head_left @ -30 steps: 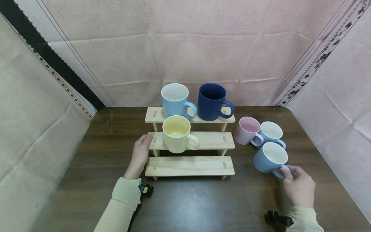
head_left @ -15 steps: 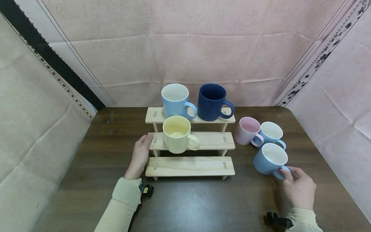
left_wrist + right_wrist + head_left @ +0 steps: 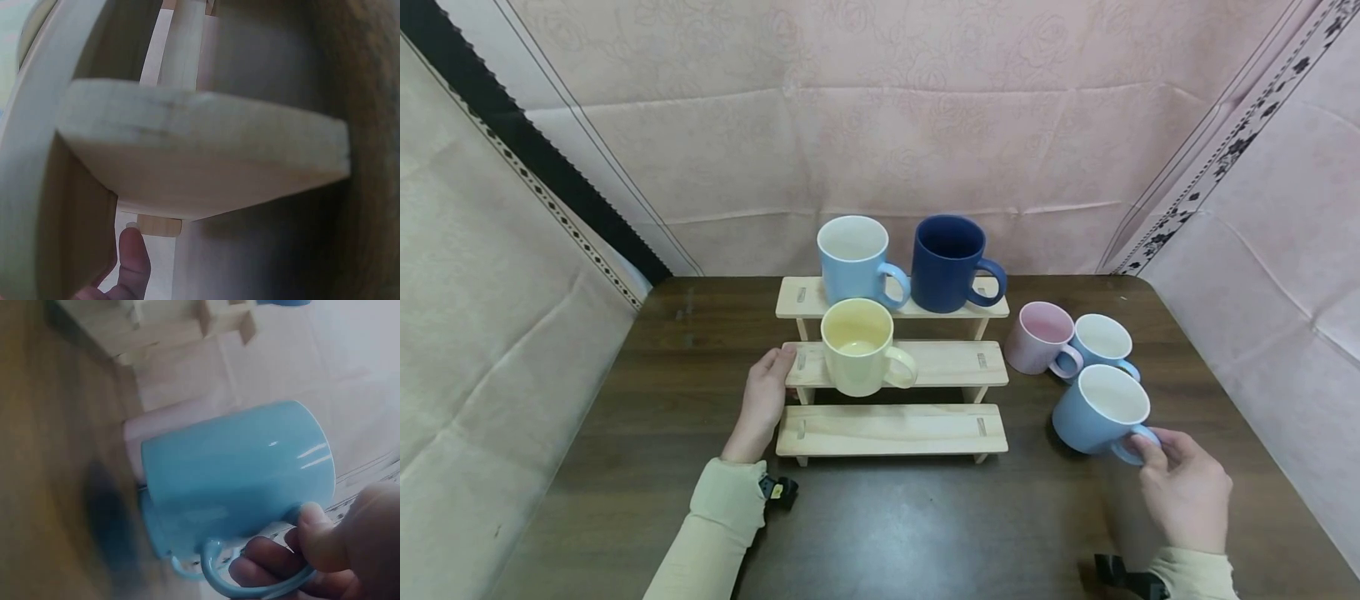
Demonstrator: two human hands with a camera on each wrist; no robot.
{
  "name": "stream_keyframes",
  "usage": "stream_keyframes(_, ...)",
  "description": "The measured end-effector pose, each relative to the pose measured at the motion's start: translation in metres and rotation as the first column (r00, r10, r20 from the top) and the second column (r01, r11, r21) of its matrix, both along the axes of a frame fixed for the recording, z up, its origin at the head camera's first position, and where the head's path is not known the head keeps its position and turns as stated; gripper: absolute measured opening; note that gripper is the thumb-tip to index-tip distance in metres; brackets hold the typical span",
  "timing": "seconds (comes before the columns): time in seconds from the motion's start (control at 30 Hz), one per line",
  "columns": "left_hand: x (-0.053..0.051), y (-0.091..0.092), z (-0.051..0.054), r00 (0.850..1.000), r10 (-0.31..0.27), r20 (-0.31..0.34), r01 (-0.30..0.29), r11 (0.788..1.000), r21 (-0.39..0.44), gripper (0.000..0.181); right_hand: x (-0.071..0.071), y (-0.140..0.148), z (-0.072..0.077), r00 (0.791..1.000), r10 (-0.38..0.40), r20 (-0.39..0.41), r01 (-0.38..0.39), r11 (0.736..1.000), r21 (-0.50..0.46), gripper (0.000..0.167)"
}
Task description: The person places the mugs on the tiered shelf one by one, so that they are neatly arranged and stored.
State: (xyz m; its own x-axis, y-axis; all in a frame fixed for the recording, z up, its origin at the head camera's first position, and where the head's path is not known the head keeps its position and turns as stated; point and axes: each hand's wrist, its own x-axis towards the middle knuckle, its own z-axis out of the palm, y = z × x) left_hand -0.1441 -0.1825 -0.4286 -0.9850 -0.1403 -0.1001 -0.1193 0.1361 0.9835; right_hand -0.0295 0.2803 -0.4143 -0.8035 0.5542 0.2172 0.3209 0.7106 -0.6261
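Pale pink flowered cloth (image 3: 880,150) hangs behind and on both sides of a dark brown wooden table (image 3: 917,533), beyond both hands. At the left, the left hand (image 3: 762,404), in a cream sleeve (image 3: 718,521) with a black wrist device (image 3: 781,493), has its fingers closed on the left end of the middle tier of a pale, bare-wood, three-tier rack (image 3: 891,430); some of its fingers are hidden. Just right of that hand, a pale yellow mug (image 3: 853,358) stands upright on the middle tier. Farther from the hand, on the top tier, stand a light blue mug with a white inside (image 3: 850,271) and, to its right, a navy blue mug (image 3: 943,271). Between the rack and the right hand (image 3: 1187,492), and farther out, a pink cylindrical mug (image 3: 1033,343) stands on the table beside a second light blue mug (image 3: 1102,336). Nearest the right hand is a third, glossy light blue mug (image 3: 1084,425), held just above the table; thumb and curled fingers pinch its handle.
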Motion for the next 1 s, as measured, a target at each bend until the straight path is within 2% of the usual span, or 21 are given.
stream_keyframes(0.23,-0.001,0.001,0.001,1.000,0.005,0.004,-0.005,1.000,-0.008,0.044,0.005,-0.008,0.021,0.999,0.027,-0.045,-0.029,0.999,-0.033,0.023)
stream_keyframes(0.57,-0.001,0.000,0.001,1.000,0.007,-0.005,-0.007,1.000,-0.011,0.046,0.006,-0.021,0.043,0.997,0.067,-0.026,-0.068,0.996,-0.060,0.025)
stream_keyframes(0.87,0.000,0.000,0.001,1.000,-0.001,0.007,0.002,1.000,-0.017,0.047,0.001,-0.037,0.062,0.990,0.114,-0.081,-0.122,0.987,-0.102,0.022)
stream_keyframes(1.0,0.001,0.001,0.002,1.000,0.000,0.011,0.000,1.000,-0.015,0.046,-0.002,-0.048,0.069,0.980,0.151,-0.130,-0.164,0.982,-0.093,0.020)
